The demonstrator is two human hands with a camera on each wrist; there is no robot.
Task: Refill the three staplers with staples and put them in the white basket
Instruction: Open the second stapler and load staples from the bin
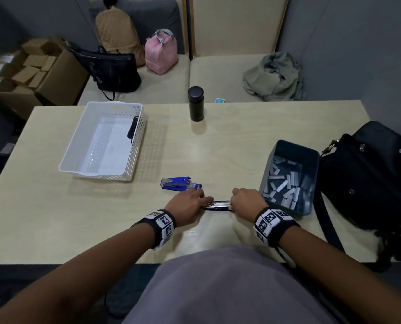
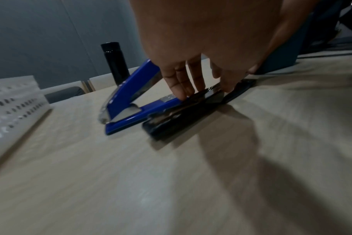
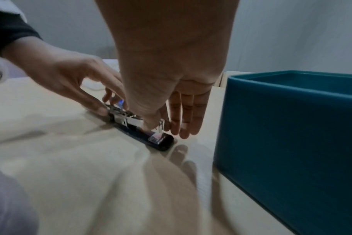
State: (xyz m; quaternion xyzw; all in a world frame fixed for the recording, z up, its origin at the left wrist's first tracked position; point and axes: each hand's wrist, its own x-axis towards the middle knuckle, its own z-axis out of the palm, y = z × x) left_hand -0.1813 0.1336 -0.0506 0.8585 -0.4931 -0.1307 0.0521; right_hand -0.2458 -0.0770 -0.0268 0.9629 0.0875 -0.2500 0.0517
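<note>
A black stapler [image 1: 218,205] lies opened flat near the table's front edge, its metal staple channel facing up [image 3: 131,120]. My left hand [image 1: 190,204] pinches its left end between thumb and fingers [image 3: 109,106]. At the right end my right hand [image 1: 246,202] holds the channel, thumb on top and forefinger behind [image 3: 159,127], with the other fingers straight. A blue stapler [image 1: 179,183] lies just beyond, its top raised [image 2: 131,95]. Another black stapler [image 1: 132,127] lies in the white basket [image 1: 77,141]. The teal box [image 1: 312,174] at right holds several staple strips [image 1: 283,185].
A black flask [image 1: 196,104] stands at the table's far middle. A black bag [image 1: 370,183] lies on the table's right end, close to the teal box. Beyond the table a bench carries bags and a crumpled cloth [image 1: 274,77]; cardboard boxes [image 1: 31,71] are at far left.
</note>
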